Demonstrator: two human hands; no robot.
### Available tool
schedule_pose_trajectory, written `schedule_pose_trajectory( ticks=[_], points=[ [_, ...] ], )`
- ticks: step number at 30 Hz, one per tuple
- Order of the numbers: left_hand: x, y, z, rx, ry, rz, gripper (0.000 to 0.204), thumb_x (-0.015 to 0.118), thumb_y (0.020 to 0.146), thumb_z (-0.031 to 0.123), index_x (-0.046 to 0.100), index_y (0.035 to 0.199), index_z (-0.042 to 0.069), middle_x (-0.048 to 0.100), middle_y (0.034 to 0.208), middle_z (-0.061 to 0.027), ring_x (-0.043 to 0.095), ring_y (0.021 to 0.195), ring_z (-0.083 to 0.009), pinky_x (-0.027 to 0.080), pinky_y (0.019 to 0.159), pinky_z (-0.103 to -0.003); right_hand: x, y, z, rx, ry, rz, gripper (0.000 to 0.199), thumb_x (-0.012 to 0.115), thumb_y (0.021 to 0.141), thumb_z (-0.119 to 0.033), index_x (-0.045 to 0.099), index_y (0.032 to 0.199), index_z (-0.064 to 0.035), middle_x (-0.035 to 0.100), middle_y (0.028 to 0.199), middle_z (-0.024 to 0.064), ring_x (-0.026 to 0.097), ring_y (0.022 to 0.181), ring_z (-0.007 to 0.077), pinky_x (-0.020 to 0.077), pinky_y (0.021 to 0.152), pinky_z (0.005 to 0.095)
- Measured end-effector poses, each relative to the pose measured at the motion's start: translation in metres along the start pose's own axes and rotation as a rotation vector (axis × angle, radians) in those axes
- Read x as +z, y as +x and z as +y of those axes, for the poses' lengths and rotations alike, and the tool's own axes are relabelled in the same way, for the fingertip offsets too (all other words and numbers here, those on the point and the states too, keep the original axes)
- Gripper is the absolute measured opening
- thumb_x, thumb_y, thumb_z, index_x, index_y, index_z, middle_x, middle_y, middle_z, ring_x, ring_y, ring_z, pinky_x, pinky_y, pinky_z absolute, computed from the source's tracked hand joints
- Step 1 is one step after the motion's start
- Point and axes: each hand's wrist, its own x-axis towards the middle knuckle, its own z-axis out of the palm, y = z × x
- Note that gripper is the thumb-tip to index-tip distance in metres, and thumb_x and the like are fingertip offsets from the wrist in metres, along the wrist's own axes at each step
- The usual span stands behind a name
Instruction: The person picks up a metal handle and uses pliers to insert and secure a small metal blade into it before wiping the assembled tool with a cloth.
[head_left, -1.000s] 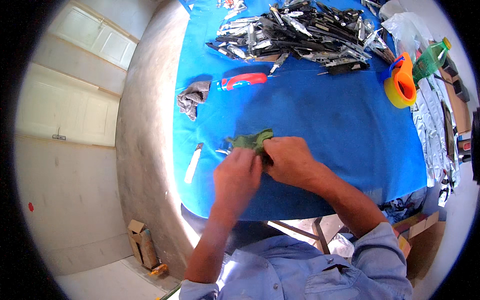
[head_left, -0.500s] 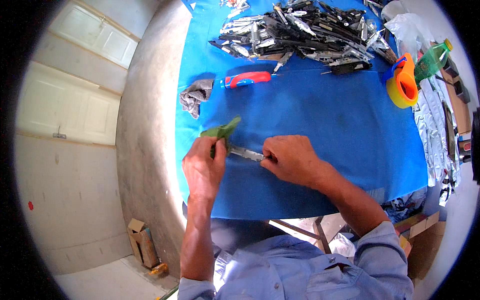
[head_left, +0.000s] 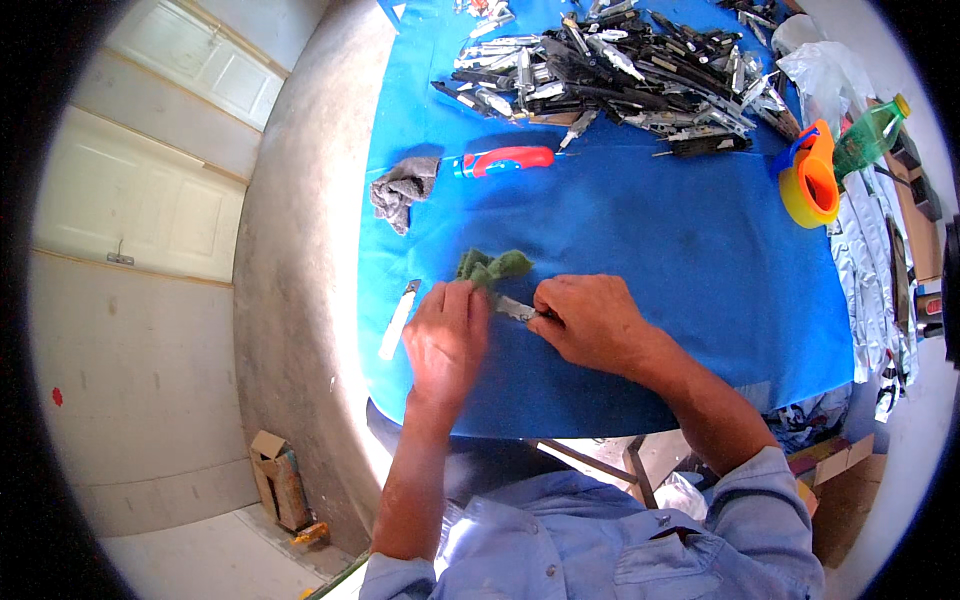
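Note:
A green cloth (head_left: 492, 266) is bunched in my left hand (head_left: 450, 330), whose fingers are closed around it against one end of a slim silver metal piece (head_left: 514, 308). My right hand (head_left: 595, 318) pinches the other end of that piece. Its middle shows between the hands; both ends are covered, so I cannot make out its exact kind. Beside my left hand, near the table's left edge, lies a flat white strip with a dark tip (head_left: 400, 322). Farther off are a red and blue handled screwdriver (head_left: 508, 158) and a crumpled grey cloth (head_left: 405, 190).
A large pile of black and silver metal parts (head_left: 640, 75) covers the far side of the blue table (head_left: 660, 225). At the right stand an orange and yellow tape dispenser (head_left: 810, 180) and a green plastic bottle (head_left: 872, 135). A small cardboard box (head_left: 280, 485) sits on the floor at left.
My left hand with the green cloth has moved right along the metal piece, closer to my right hand. The white strip, hidden before, now shows. My right hand has barely moved.

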Motion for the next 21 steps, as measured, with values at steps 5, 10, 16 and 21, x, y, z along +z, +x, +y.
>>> schedule_pose_trajectory(
  ticks=[5,10,16,21],
  points=[
    [-0.008,0.0,0.015,-0.066,-0.112,0.04,0.007,0.073,0.093,0.008,0.068,0.098,0.005,0.069,0.09,-0.0156,0.069,0.078,-0.036,0.056,0.067,-0.045,-0.001,-0.001,-0.001,-0.006,-0.013,-0.003,0.021,0.073,0.092,-0.026,0.067,0.09,-0.0069,0.071,0.09,0.0155,0.07,0.084,0.0379,0.053,0.072,0.0496],
    [-0.001,-0.023,0.037,-0.032,-0.129,-0.113,0.009,0.073,0.093,0.009,0.068,0.1,0.006,0.07,0.091,-0.0152,0.07,0.079,-0.0364,0.056,0.068,-0.045,0.0,-0.001,0.004,-0.026,-0.067,-0.063,0.022,0.065,0.095,-0.024,0.068,0.093,-0.0024,0.072,0.092,0.021,0.072,0.087,0.0437,0.0559,0.076,0.0569],
    [-0.002,-0.002,0.034,-0.011,-0.065,-0.092,0.009,0.073,0.094,0.01,0.068,0.099,0.004,0.069,0.088,-0.0156,0.07,0.079,-0.0367,0.056,0.068,-0.046,-0.004,0.001,0.0,-0.001,-0.069,-0.093,0.023,0.064,0.098,-0.026,0.068,0.097,-0.0036,0.073,0.096,0.0205,0.072,0.089,0.0431,0.0559,0.077,0.0571],
    [0.0,0.008,0.013,-0.021,-0.075,0.012,0.007,0.072,0.095,0.009,0.069,0.096,0.002,0.071,0.087,-0.0167,0.07,0.076,-0.0376,0.055,0.068,-0.045,-0.004,0.0,-0.006,-0.017,-0.077,-0.043,0.022,0.064,0.1,-0.028,0.066,0.099,-0.0056,0.07,0.092,0.0168,0.07,0.087,0.0395,0.054,0.076,0.0523]
  ],
)
